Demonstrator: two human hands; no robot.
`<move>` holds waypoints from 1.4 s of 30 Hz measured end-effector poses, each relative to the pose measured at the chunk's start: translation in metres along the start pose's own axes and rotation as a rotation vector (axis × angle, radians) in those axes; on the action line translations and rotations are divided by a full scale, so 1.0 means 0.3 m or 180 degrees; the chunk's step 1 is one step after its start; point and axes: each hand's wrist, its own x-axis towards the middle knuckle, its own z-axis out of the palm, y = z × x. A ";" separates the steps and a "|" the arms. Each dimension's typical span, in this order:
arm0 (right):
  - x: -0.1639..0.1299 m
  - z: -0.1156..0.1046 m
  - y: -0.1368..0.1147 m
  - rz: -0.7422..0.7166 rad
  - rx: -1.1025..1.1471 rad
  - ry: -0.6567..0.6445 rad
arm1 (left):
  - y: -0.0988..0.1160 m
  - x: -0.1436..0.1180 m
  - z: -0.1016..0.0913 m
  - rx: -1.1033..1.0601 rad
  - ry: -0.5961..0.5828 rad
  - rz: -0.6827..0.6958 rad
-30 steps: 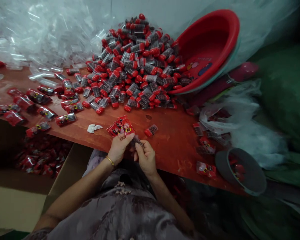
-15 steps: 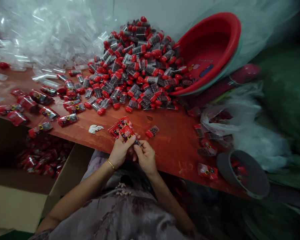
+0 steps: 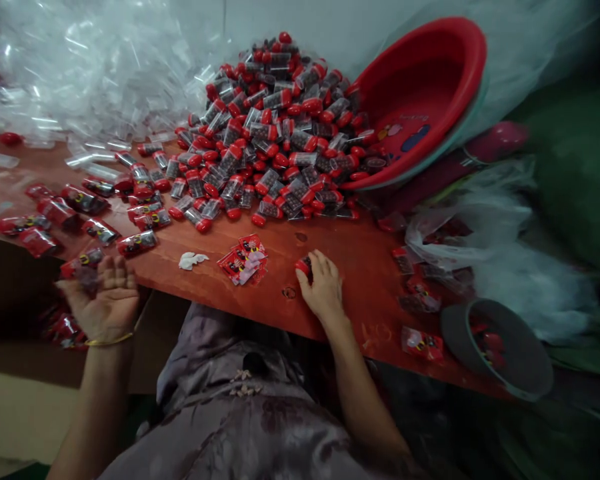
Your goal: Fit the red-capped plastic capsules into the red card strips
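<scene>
My right hand (image 3: 324, 287) lies on the red wooden table (image 3: 360, 280) with its fingers closed over a single red-capped clear tube (image 3: 303, 266). My left hand (image 3: 105, 300) is off the table's left edge, palm up, fingers spread, above an open cardboard box (image 3: 145, 333). A blurred red packet (image 3: 86, 275) sits right at its fingertips. A small stack of red printed sleeves (image 3: 243, 257) lies on the table between the two hands.
A big heap of red-capped tubes (image 3: 275, 127) spills from a tipped red basin (image 3: 420, 93). Clear bags (image 3: 95, 73) pile up at the back left. Packed red packets (image 3: 80, 200) lie at the left. A grey bowl (image 3: 500, 357) sits at the right edge.
Both hands were together at the table edge working a packet. Now the left has swung out left over the box and opened, and the right has reached forward onto the lone tube.
</scene>
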 end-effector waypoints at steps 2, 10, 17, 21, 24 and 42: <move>-0.018 0.017 0.022 -0.0022 -0.0215 -0.0085 | 0.008 0.009 -0.002 0.0281 0.0017 0.0171; -0.071 0.045 -0.040 -0.0118 -0.0138 0.0177 | -0.314 -0.116 0.364 0.4298 -0.2315 0.1983; -0.063 0.048 -0.018 -0.0100 0.0110 0.0347 | -0.458 -0.047 0.388 0.5293 -0.2690 0.2286; -0.071 0.036 -0.036 -0.0036 -0.0060 0.0672 | -0.441 -0.081 0.371 0.5072 -0.2543 0.2458; -0.061 0.023 -0.078 -0.0055 0.0085 0.0823 | -0.413 -0.117 0.376 0.4900 -0.2502 0.2448; 0.121 0.056 -0.217 0.0702 0.2457 -0.0023 | -0.389 -0.155 0.393 0.4681 -0.2592 0.2632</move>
